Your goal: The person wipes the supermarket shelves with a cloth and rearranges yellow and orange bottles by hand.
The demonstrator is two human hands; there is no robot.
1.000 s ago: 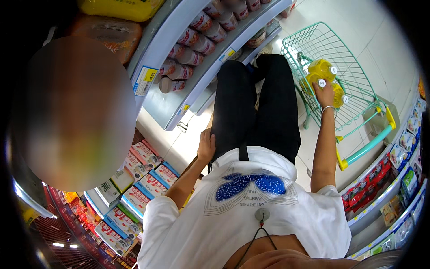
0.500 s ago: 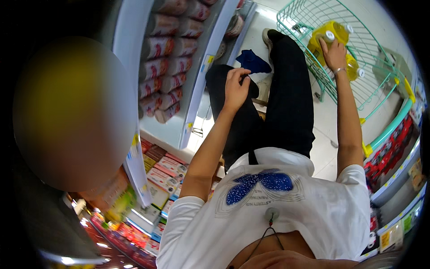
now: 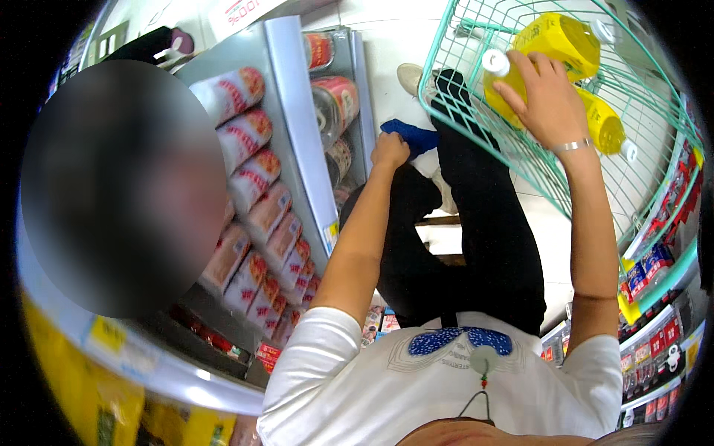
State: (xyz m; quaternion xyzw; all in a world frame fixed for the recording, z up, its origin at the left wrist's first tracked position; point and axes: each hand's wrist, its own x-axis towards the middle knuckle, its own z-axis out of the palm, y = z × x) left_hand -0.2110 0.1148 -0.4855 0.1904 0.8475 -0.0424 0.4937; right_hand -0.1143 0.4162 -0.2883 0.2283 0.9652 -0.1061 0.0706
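Note:
My left hand (image 3: 390,151) is closed on a dark blue cloth (image 3: 413,138), beside the shelf end and above my bent knee. Over at the right, my right hand (image 3: 550,104) reaches into a green wire shopping cart (image 3: 513,167). Its fingers curl round a yellow bottle with a white cap (image 3: 500,80), which is partly covered by the hand. Two more yellow bottles lie in the cart: a large one (image 3: 567,46) just beyond my fingers and another (image 3: 604,126) by my wrist.
Left of me a shelf holds rows of packaged rolls or tubs (image 3: 260,208), with larger jars (image 3: 336,111) at its end. A blurred round patch hides the far left. Shelves with small packets (image 3: 654,349) stand at the right. White floor tiles (image 3: 379,67) show ahead.
My left hand has gone from resting over my knee to gripping the blue cloth. The cart and bottles appear nearer and larger, with my right hand still on a bottle. The view has shifted.

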